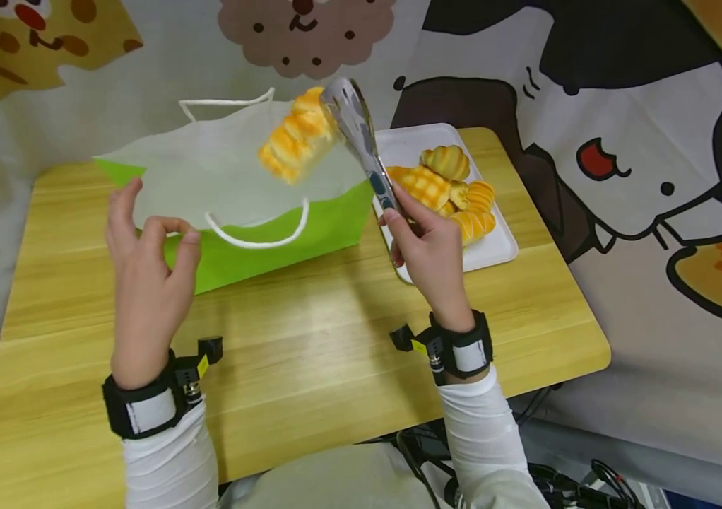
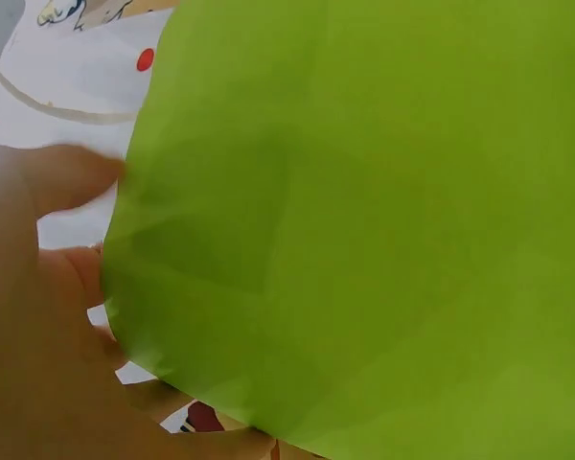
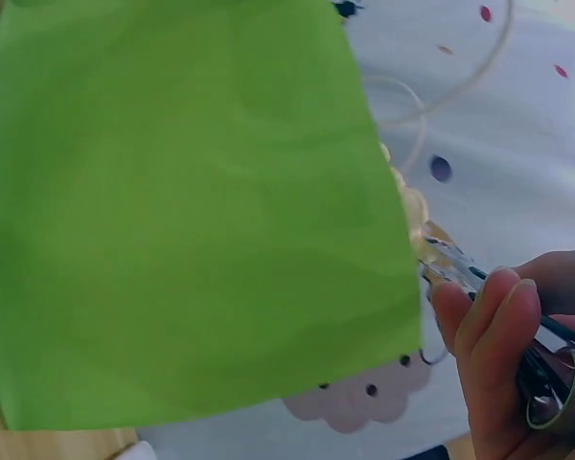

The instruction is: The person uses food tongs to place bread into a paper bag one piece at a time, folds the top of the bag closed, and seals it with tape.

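The green bag (image 1: 329, 226) lies toward the back of the table (image 1: 310, 353), its pale inside showing. The left hand (image 1: 151, 283) is at the bag's left end, thumb and forefinger pinching its edge. The right hand (image 1: 427, 254), near the bag's right end, grips metal tongs (image 1: 361, 141), whose tips hold a bread roll (image 1: 297, 138) over the bag's mouth. A white handle (image 1: 256, 244) loops along the bag's near rim. Right of the bag, a white tray (image 1: 494, 258) carries more bread (image 1: 427, 187). Behind the bag hangs a cartoon-printed cloth (image 1: 622, 191).
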Tool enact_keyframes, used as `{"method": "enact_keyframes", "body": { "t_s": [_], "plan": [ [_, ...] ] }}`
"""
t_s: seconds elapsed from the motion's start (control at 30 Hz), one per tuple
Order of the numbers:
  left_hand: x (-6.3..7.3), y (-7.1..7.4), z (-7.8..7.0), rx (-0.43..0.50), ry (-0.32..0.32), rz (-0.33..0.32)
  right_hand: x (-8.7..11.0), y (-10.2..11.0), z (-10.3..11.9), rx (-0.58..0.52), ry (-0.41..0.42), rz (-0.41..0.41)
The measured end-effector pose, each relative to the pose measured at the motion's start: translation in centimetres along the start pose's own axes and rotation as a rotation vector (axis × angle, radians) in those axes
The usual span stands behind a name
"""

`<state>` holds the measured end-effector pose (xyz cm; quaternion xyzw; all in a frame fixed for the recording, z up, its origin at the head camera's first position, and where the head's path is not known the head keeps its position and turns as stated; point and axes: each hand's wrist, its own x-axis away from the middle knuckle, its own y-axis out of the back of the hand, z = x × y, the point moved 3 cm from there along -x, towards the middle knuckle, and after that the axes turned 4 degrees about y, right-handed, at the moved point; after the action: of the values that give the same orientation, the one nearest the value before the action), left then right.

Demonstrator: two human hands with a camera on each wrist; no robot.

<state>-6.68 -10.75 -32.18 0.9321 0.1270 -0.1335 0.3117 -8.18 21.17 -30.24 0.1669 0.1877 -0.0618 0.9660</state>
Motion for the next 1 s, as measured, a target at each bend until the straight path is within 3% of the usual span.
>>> {"method": "enact_keyframes", "body": {
  "t_s": [0.23,0.6,0.83,1.0],
  "plan": [
    [0.2,-0.2,0.2,0.014,-0.031,0.027,1.6,0.0,0.2,0.198,0.093,0.055],
    [0.4,-0.1,0.0,0.002,-0.014,0.023,1.5,1.0,2.3,0.516,0.252,0.153],
    [0.5,0.1,0.1,-0.002,-0.031,0.005,-0.3,1.4,4.7,0.757,0.293,0.347],
    [0.5,-0.1,0.1,0.000,-0.042,0.011,-1.7,1.4,5.9,0.855,0.291,0.495]
  ]
}}
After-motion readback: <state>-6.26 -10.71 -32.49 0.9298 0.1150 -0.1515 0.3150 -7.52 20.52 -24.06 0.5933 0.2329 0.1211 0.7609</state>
